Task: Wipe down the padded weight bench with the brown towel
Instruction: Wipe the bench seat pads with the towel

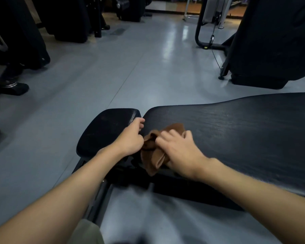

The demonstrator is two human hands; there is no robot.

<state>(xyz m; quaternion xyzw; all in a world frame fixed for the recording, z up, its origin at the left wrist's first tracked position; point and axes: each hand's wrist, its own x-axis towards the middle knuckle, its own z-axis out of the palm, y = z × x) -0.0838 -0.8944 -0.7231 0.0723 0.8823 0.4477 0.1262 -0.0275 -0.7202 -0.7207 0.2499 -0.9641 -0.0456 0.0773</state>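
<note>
Currently, the head view looks down on the padded weight bench [253, 155], which runs from the centre of the frame out to the right edge. The bench has two black upholstered sections: a small seat pad [106, 131] on the left and a long back pad [227, 124] on the right, with a narrow gap between them. The dark bench frame [99, 196] shows below the pads, toward the viewer.

The brown towel [153, 159] lies bunched on the near left corner of the back pad, just beside the gap. One fold hangs over the pad's near edge.

Right hand [181, 152]: placed on top of the towel, palm down, fingers bent over the bunched cloth and grasping it. The hand is slightly motion-blurred.

Left hand [130, 140]: positioned at the gap, fingers curled round the right edge of the seat pad and gripping it. Its knuckles touch the left side of the towel.

Both forearms are bare and reach in from the bottom corners of the frame.

Surroundings: a glossy grey floor [113, 67] extends beyond the bench. Dark gym machines [25, 32] stand at the upper left, and a large black machine [271, 41] stands at the upper right.
</note>
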